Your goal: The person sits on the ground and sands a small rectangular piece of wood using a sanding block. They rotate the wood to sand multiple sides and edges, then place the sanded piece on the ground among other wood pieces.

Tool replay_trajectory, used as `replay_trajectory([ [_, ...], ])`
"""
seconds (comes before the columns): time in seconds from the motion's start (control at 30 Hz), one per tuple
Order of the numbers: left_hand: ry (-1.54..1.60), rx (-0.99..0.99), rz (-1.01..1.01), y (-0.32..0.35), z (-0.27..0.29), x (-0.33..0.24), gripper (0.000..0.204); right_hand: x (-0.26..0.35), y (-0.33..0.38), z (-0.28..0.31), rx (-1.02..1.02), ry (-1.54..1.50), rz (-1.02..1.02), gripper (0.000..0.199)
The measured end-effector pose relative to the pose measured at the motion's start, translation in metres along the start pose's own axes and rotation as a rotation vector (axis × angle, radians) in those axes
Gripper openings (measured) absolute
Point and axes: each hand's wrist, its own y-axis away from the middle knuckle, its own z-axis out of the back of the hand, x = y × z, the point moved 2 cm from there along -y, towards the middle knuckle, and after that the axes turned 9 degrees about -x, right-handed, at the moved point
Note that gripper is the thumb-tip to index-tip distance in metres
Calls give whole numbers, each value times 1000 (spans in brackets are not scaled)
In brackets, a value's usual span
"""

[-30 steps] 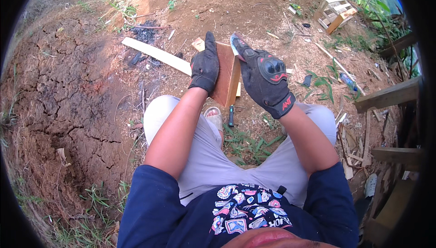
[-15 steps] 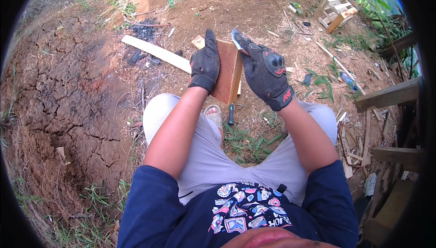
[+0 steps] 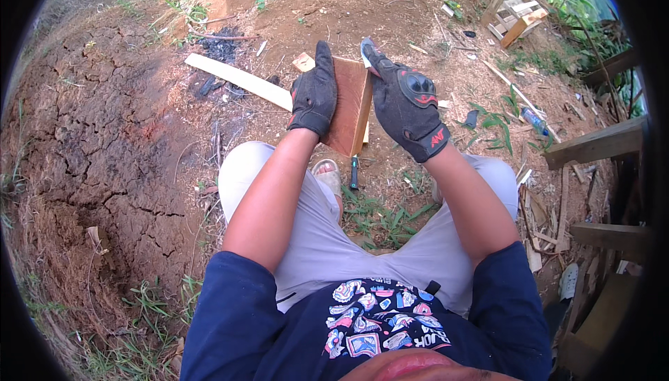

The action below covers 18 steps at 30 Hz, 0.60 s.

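Both my hands wear black gloves. My left hand (image 3: 315, 94) presses flat against the left face of a reddish-brown wooden board (image 3: 350, 105) held upright above my knees. My right hand (image 3: 403, 102) sits against the board's right edge, its fingers closed around something pale that shows only at the glove's top, so I cannot tell what it is. Below the board, a small dark-handled tool (image 3: 354, 171) lies on the ground between my legs.
A long pale plank (image 3: 239, 80) lies on the dirt to the left of the board, next to charred bits (image 3: 221, 49). A small slatted wooden crate (image 3: 514, 13) stands at the top right. Timber beams (image 3: 596, 145) and wood scraps line the right side. Cracked earth rises on the left.
My right hand has shifted slightly along the board's right edge. The board and my left hand stay where they were.
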Motion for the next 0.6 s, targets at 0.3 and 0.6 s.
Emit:
replay_trajectory([
  [0.3, 181, 86, 261, -2, 0, -4, 87, 5, 10, 0, 8, 59, 25, 54],
  [0.6, 311, -93, 375, -10, -11, 14, 113, 15, 19, -2, 14, 28, 44, 56],
])
